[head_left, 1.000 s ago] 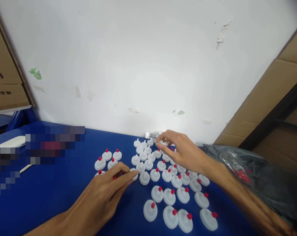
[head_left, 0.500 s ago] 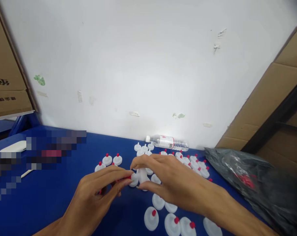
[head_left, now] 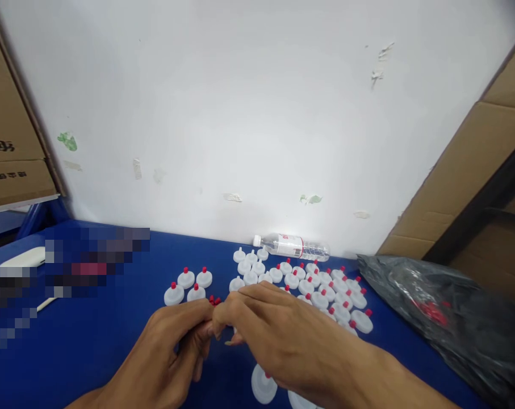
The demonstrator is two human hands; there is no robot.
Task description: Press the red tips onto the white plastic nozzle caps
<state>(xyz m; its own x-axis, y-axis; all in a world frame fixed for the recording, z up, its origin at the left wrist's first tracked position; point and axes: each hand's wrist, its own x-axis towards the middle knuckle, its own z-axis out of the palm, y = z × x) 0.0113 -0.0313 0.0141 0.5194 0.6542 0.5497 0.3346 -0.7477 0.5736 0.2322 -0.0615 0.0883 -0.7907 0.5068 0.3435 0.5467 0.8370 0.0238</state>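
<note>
Bottom centre of the frame: a lone white cap [head_left: 262,388] with a red tip sits on the blue table [head_left: 87,346], partly under the right forearm. Just above it the two hands meet, fingertips touching.

Left hand [head_left: 172,349], lower centre-left: grip narrow, thumb and fingers pinched on a few small red plugs [head_left: 214,300] that stick out at the fingertips.

Right hand [head_left: 274,329], lower centre: fingers curled in toward the left fingertips, back of hand to camera. Grip is hidden, so cannot tell if it holds anything.

Behind the left hand is a group of four caps [head_left: 188,282], white with red tips, apart from the rest. Behind the right hand, centre frame, is the main cluster of caps [head_left: 321,287] in rough rows. Most are red-tipped; a few at its far left end are plain white.

Right of the cluster a black plastic bag [head_left: 453,329] slumps on the table, and red pieces [head_left: 431,311] show through inside it.

At the far edge, against the white wall [head_left: 240,102], lies a clear water bottle [head_left: 292,246] on its side with its white lid on; fill level unreadable.

There is a cardboard box [head_left: 10,153] at upper left and cardboard panels [head_left: 474,165] at right; contents not visible.
</note>
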